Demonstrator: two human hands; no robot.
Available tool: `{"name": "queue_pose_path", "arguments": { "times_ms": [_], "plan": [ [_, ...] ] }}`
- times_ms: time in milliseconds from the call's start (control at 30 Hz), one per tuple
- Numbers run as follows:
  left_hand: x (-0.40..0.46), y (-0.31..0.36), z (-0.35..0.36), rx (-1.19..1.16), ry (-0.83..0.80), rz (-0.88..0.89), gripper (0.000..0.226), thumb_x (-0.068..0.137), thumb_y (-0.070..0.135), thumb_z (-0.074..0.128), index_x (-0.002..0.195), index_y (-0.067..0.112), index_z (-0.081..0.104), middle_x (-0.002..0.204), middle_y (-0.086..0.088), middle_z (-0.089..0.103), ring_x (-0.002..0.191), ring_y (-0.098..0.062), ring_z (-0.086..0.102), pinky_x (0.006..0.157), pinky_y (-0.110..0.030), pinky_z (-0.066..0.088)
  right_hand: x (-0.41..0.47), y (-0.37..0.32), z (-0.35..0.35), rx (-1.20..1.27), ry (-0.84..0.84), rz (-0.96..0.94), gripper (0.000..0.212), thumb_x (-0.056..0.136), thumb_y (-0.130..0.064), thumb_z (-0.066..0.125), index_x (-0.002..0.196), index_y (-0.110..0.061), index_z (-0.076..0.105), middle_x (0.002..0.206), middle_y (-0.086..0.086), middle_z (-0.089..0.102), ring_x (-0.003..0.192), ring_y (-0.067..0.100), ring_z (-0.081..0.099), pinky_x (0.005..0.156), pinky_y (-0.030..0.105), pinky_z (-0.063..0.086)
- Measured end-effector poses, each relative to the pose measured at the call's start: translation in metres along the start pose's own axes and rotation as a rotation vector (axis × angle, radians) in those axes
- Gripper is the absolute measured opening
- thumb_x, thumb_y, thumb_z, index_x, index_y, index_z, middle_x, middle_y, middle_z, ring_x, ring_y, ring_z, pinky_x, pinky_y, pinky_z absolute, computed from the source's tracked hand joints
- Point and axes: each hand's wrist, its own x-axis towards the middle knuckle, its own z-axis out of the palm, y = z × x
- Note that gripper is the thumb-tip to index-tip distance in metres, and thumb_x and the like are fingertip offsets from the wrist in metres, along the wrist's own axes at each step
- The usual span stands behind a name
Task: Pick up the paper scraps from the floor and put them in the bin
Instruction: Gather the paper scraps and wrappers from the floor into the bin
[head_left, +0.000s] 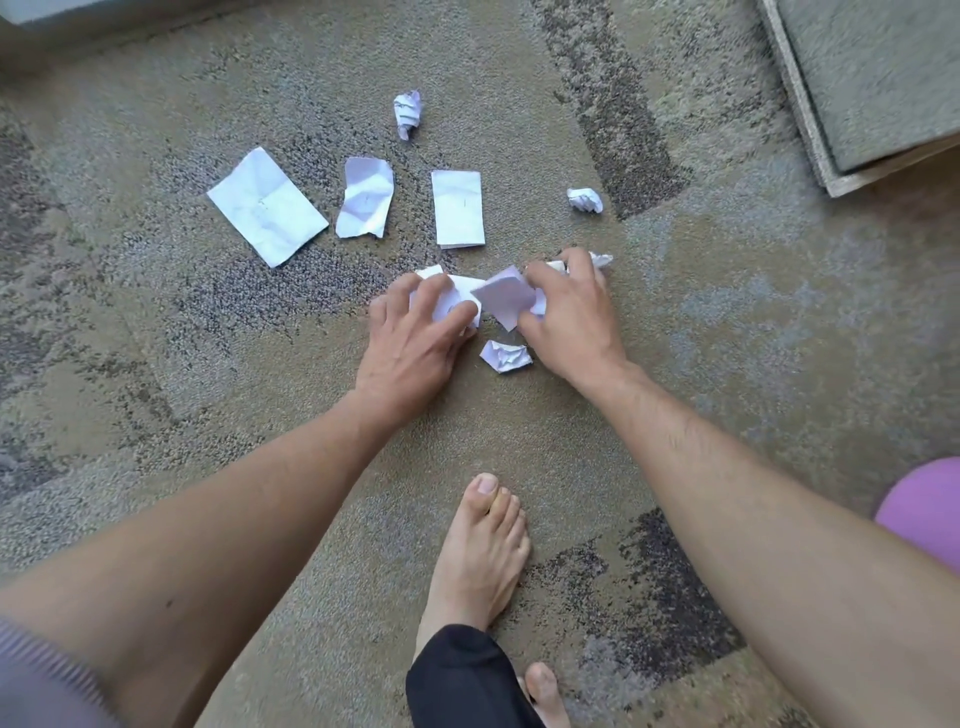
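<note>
We record both hands low on the patterned carpet (675, 322), close side by side. The left hand (415, 338) has its fingers curled over a white paper scrap (462, 291) and grips it. The right hand (569, 317) pinches a folded white scrap (506, 299) between thumb and fingers, with more crumpled paper (601, 259) showing past its fingertips.

Loose on the carpet we list:
- a small crumpled scrap (505, 356) just below and between the two hands;
- a flat rectangular sheet (267, 206) far left;
- a creased sheet (364, 198) beside it;
- a folded rectangular sheet (458, 208) just beyond the hands;
- a crumpled ball (585, 199) to the right of that;
- a twisted wad (407, 113) farthest out.

We also note a bare foot (480, 551) near us, a black trouser hem (462, 680), a purple rounded object (922, 512) at the right edge, and a second rug's corner (872, 88) top right.
</note>
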Motion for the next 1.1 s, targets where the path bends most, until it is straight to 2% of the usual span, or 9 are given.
{"name": "queue_pose_path", "arguments": {
  "times_ms": [67,167,300,400,500,567,700,900,1100],
  "plan": [
    [0.002,0.001,0.002,-0.045,0.045,0.036,0.015,0.091,0.015,0.059,0.105,0.02,0.054,0.125,-0.016,0.049,0.112,-0.031,0.035,0.085,-0.048,0.04,-0.005,0.003,0.001,0.034,-0.011,-0.031,0.017,0.08,-0.014,0.063,0.097,-0.012,0.063,0.104,0.012,0.046,0.093,0.032,0.051,0.071,0.03,0.036],
    [0.003,0.006,0.0,-0.083,0.055,0.061,0.015,0.085,-0.006,0.058,0.094,0.006,0.059,0.106,-0.019,0.056,0.09,-0.033,0.045,0.073,-0.044,0.044,-0.014,0.008,0.002,0.16,-0.022,-0.009,0.007,0.076,-0.011,0.067,0.082,-0.008,0.064,0.091,0.005,0.048,0.084,0.027,0.053,0.067,0.027,0.032],
    [0.002,0.016,-0.015,-0.186,-0.016,-0.13,0.01,0.088,-0.002,0.05,0.087,0.004,0.058,0.089,-0.014,0.054,0.081,-0.025,0.044,0.067,-0.033,0.03,-0.037,0.007,-0.005,0.411,-0.016,0.163,0.01,0.076,-0.014,0.072,0.086,-0.017,0.073,0.089,-0.003,0.062,0.083,0.014,0.056,0.062,0.018,0.034],
    [-0.001,0.029,-0.033,-0.374,-0.013,-0.348,0.011,0.087,0.0,0.06,0.083,0.008,0.064,0.088,-0.007,0.063,0.084,-0.025,0.057,0.071,-0.032,0.042,-0.059,0.006,-0.011,0.655,-0.033,0.366,0.016,0.074,-0.017,0.076,0.088,-0.021,0.071,0.08,-0.006,0.071,0.073,0.013,0.064,0.058,0.021,0.045],
    [-0.009,0.049,-0.053,-0.573,-0.063,-0.502,0.014,0.086,0.006,0.069,0.081,0.019,0.067,0.085,0.007,0.067,0.082,-0.008,0.06,0.074,-0.019,0.044,-0.08,0.005,-0.024,0.901,-0.032,0.522,0.023,0.074,-0.014,0.078,0.095,-0.019,0.069,0.085,0.0,0.073,0.076,0.016,0.069,0.062,0.031,0.055],
    [-0.018,0.066,-0.062,-0.699,-0.057,-0.557,0.016,0.083,0.01,0.074,0.079,0.024,0.067,0.083,0.01,0.068,0.079,-0.005,0.06,0.073,-0.021,0.045,-0.096,0.001,-0.036,1.074,-0.016,0.556,0.023,0.077,-0.007,0.076,0.098,-0.016,0.069,0.088,0.004,0.073,0.078,0.019,0.069,0.064,0.033,0.059],
    [-0.033,0.105,-0.088,-1.049,-0.038,-0.639,0.017,0.08,0.01,0.077,0.078,0.023,0.068,0.081,0.006,0.068,0.076,-0.012,0.059,0.069,-0.029,0.047,-0.131,-0.003,-0.068,1.354,0.106,0.596,0.017,0.08,0.002,0.071,0.087,-0.013,0.07,0.081,0.004,0.072,0.072,0.019,0.066,0.065,0.038,0.061],
    [-0.046,0.183,-0.138,-1.275,-0.075,-0.532,0.015,0.079,0.01,0.079,0.082,0.021,0.068,0.084,-0.004,0.067,0.078,-0.022,0.058,0.064,-0.03,0.047,-0.186,-0.001,-0.13,1.569,0.31,0.594,0.015,0.081,0.006,0.07,0.081,-0.009,0.072,0.069,0.004,0.069,0.06,0.017,0.063,0.058,0.031,0.057],
    [-0.051,0.285,-0.173,-1.349,-0.168,-0.33,0.015,0.08,0.001,0.075,0.083,0.013,0.066,0.082,-0.008,0.066,0.073,-0.017,0.059,0.065,-0.024,0.049,-0.253,0.024,-0.198,1.685,0.506,0.553,0.024,0.082,0.006,0.066,0.073,-0.014,0.075,0.072,0.008,0.07,0.062,0.02,0.063,0.066,0.04,0.054]
  ]
}}
